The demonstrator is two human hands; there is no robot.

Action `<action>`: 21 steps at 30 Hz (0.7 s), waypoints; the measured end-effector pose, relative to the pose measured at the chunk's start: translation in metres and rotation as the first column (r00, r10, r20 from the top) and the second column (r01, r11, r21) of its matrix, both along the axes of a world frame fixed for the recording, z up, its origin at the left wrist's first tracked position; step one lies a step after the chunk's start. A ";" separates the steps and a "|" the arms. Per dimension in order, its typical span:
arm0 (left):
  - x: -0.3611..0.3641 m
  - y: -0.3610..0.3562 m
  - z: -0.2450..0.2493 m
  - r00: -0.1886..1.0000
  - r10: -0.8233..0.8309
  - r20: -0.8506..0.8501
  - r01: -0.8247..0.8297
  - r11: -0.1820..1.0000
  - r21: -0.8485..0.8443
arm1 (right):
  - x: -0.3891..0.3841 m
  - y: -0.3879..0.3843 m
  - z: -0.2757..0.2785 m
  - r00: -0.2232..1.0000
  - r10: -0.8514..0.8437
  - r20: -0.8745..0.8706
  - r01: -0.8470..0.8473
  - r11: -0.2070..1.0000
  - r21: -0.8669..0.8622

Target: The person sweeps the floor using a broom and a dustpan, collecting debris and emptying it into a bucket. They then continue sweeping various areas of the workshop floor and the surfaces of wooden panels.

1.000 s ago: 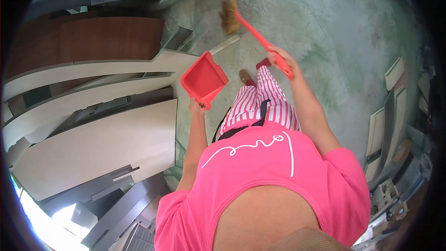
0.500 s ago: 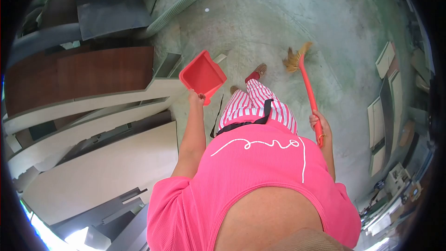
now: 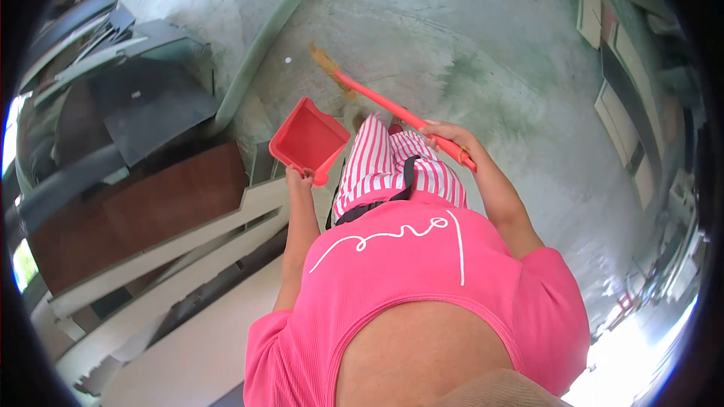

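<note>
My left hand [image 3: 300,176] grips the handle of a red dustpan [image 3: 308,139], held out in front of my left leg above the floor. My right hand [image 3: 445,138] is closed around the red handle of a short broom [image 3: 377,100]. Its straw bristles [image 3: 326,62] point to the far left over the concrete floor, just beyond the dustpan. My pink shirt and striped trousers fill the lower middle of the view.
Stacked white and brown boards [image 3: 166,211] and dark panels [image 3: 143,109] lie along the left. A green hose [image 3: 260,45] runs across the concrete floor [image 3: 483,45]. More board offcuts [image 3: 618,105] lean at the right. A small white speck [image 3: 287,60] lies near the hose.
My right hand swung the broom from the right side across my body, so its bristles now point far left beside the dustpan. The view has turned rightward; the dustpan stays in my left hand.
</note>
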State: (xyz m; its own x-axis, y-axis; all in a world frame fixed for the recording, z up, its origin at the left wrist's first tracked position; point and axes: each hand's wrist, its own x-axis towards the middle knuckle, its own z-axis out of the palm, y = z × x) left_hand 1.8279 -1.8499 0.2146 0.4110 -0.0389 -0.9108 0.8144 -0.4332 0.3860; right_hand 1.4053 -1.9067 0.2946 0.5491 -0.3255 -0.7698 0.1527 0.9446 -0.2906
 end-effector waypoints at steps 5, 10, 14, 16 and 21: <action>-0.004 0.000 -0.002 0.999 -0.035 -0.027 0.037 0.998 0.056 | -0.061 0.035 -0.024 0.971 -0.238 -0.002 0.238 0.969 0.060; -0.013 -0.025 0.011 0.996 -0.092 0.004 0.090 0.979 0.183 | -0.140 0.099 -0.021 0.792 -0.560 -0.243 0.610 0.746 0.268; -0.010 -0.054 0.013 0.996 -0.085 -0.027 0.089 0.983 0.162 | -0.157 0.105 0.024 0.684 -0.615 -0.391 0.712 0.679 0.178; -0.013 -0.066 0.011 0.997 -0.049 -0.051 0.058 0.982 0.182 | -0.162 0.095 0.045 0.703 -0.566 -0.430 0.670 0.731 0.132; 0.004 -0.099 0.023 0.993 -0.110 0.032 0.110 0.994 0.018 | -0.133 0.053 0.080 0.814 -0.399 -0.421 0.472 0.878 0.082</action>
